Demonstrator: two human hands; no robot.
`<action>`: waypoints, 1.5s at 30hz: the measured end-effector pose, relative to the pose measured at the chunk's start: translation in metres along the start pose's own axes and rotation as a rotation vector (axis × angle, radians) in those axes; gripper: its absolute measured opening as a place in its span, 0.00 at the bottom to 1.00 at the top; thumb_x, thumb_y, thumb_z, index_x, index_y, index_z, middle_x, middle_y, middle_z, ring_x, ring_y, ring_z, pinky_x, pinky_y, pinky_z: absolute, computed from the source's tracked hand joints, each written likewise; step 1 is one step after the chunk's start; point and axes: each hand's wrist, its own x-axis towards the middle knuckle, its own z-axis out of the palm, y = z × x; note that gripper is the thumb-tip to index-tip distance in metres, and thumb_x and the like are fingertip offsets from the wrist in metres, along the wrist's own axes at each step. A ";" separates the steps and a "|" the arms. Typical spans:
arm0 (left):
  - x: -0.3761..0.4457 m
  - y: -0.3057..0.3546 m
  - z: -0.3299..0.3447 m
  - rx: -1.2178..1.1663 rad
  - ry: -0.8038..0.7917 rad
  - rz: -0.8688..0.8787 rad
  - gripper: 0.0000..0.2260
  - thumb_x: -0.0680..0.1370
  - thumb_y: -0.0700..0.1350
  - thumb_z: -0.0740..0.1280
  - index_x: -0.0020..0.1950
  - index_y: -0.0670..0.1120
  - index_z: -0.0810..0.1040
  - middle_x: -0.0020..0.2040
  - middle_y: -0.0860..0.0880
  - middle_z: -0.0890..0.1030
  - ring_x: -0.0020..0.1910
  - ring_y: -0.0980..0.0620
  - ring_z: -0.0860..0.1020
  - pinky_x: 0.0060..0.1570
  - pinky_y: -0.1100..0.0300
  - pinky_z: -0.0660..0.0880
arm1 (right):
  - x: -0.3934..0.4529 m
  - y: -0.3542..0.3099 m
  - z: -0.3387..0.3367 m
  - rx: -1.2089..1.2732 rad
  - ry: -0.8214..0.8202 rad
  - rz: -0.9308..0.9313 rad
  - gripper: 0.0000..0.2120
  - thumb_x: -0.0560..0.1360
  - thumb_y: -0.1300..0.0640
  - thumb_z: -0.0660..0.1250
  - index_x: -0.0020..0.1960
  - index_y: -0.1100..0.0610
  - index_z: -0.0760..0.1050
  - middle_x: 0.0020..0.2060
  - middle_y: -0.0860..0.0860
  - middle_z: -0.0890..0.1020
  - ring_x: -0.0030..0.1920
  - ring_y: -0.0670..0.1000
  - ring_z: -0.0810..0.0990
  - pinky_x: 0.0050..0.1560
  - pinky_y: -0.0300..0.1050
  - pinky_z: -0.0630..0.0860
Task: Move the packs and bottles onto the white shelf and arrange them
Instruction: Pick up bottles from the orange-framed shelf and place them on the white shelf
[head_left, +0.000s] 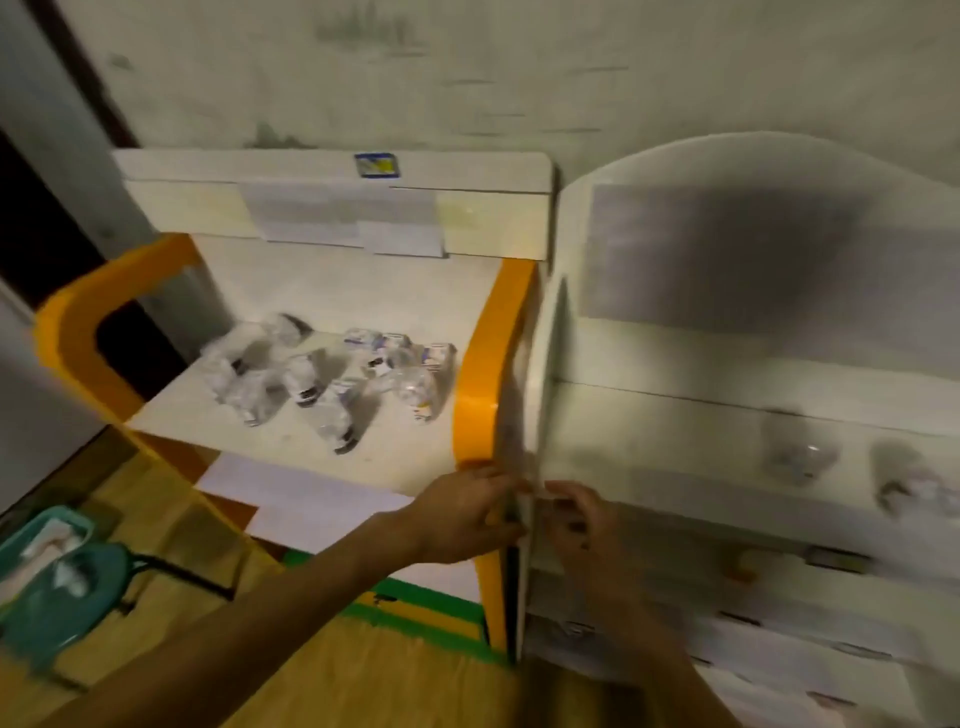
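Note:
Several clear packs and small bottles (332, 376) lie in a heap on the orange-trimmed shelf (483, 364) at the left. The white shelf (675, 441) stands to its right, with two blurred clear items (800, 452) (914, 480) on its board. My left hand (467, 514) and my right hand (576, 519) meet at the gap between the two shelves, near the white shelf's front left corner. Their fingers are bent and nearly touch. Blur hides whether either hand holds anything.
A teal bin (57, 587) with white contents sits on the wooden floor at lower left. A white paper sheet (311, 504) hangs below the orange-trimmed shelf. Green tape (426, 618) marks the floor. A stained wall rises behind both shelves.

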 end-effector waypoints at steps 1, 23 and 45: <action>-0.020 -0.019 -0.001 -0.008 0.008 -0.027 0.22 0.78 0.55 0.69 0.71 0.51 0.73 0.66 0.50 0.78 0.61 0.51 0.76 0.57 0.59 0.73 | -0.004 0.000 0.025 0.013 -0.041 0.018 0.16 0.74 0.35 0.67 0.59 0.41 0.76 0.56 0.42 0.80 0.54 0.43 0.81 0.52 0.46 0.81; -0.161 -0.327 -0.104 0.136 0.219 -0.745 0.31 0.78 0.59 0.67 0.76 0.50 0.62 0.76 0.47 0.65 0.61 0.45 0.77 0.54 0.52 0.77 | 0.119 -0.056 0.303 -0.326 -0.082 -0.221 0.32 0.73 0.55 0.74 0.74 0.53 0.65 0.71 0.51 0.68 0.70 0.50 0.67 0.64 0.42 0.69; -0.093 -0.447 -0.118 0.102 -0.011 -0.476 0.33 0.72 0.62 0.72 0.70 0.52 0.62 0.64 0.49 0.74 0.52 0.47 0.79 0.42 0.59 0.71 | 0.183 -0.054 0.358 -0.749 -0.145 -0.138 0.32 0.65 0.51 0.65 0.68 0.54 0.69 0.64 0.52 0.71 0.60 0.55 0.71 0.51 0.48 0.77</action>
